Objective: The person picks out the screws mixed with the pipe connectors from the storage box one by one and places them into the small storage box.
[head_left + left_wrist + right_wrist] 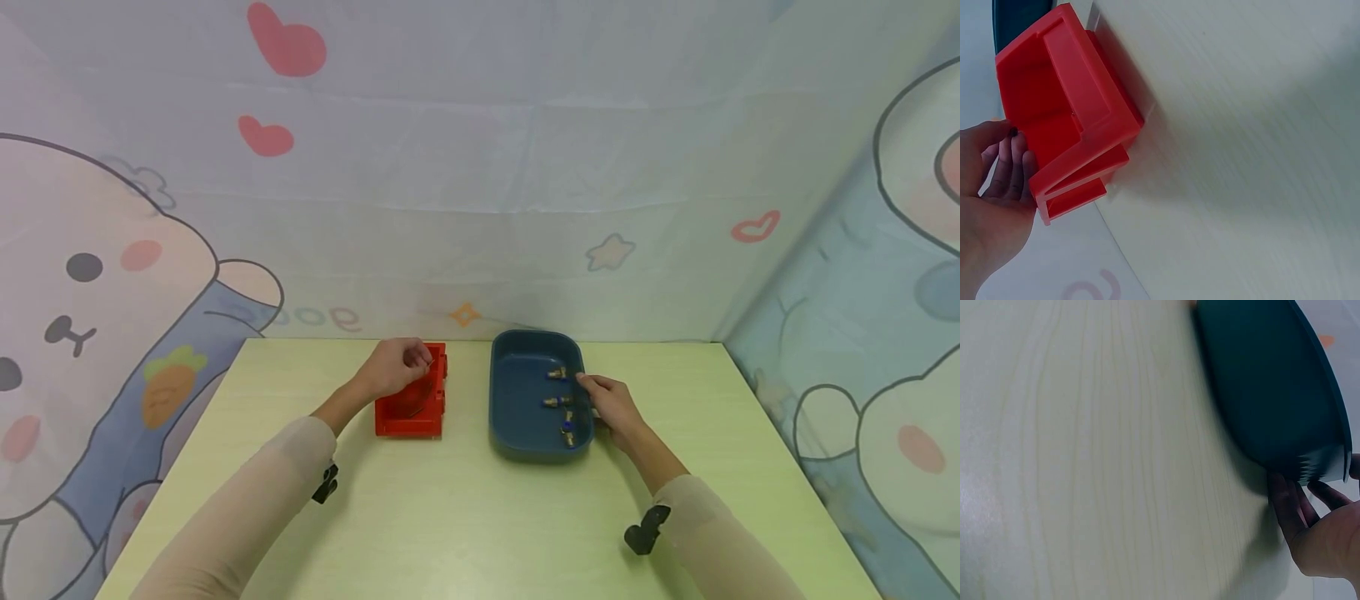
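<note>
My left hand (393,367) is over a red plastic bin (408,428) on the table. In the left wrist view, its thumb and fingertips pinch a small dark piece (1012,132) at the bin's edge; its kind is too small to tell. My right hand (611,407) grips the right rim of a blue tray (517,408), thumb at the rim and fingers under the outer wall, as the right wrist view shows. Several brass fittings with blue parts (557,402) lie in the tray's right half.
Both containers stand toward the back of the pale wooden table (465,517), with a gap between them. A printed cloth (465,167) hangs behind the table's far edge and along the sides. A thin small piece (417,412) lies in the red bin.
</note>
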{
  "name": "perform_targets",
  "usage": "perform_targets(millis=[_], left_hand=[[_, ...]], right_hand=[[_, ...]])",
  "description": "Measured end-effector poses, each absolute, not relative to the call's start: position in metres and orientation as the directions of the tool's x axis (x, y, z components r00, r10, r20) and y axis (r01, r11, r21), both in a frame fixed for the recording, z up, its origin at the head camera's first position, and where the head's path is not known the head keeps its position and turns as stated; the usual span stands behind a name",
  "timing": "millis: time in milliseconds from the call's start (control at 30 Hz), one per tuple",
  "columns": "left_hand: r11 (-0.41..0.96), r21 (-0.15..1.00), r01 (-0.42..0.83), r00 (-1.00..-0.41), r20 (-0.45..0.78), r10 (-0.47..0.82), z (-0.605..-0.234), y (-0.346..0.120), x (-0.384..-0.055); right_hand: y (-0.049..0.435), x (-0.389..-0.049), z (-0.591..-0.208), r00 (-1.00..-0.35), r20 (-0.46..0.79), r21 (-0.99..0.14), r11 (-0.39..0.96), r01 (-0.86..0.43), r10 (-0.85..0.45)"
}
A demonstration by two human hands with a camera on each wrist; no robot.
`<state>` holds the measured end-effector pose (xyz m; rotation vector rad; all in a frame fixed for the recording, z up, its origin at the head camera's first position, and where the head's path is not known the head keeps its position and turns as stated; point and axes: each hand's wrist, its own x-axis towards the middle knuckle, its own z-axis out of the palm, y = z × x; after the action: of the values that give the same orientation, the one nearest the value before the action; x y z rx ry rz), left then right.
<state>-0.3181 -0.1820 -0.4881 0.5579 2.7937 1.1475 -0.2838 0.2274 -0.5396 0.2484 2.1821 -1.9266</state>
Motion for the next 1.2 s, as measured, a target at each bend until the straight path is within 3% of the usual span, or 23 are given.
perform_targets(millis=[633,1200], left_hand=[[0.657,0.689,0.307,-0.933,0.082,0.35,-0.48,-0.176,-0.317],[0.587,0.733,0.344,-0.917,0.129,0.376,-0.466,-0.14,-0.313]], right_hand=[[0.227,-0.284,-0.538,-0.961,-0.278,-0.951,0.14,0.274,-0.005],[0.229,-0.285,-0.539,-0.96,-0.279,-0.951,0.14,0.276,0.002]])
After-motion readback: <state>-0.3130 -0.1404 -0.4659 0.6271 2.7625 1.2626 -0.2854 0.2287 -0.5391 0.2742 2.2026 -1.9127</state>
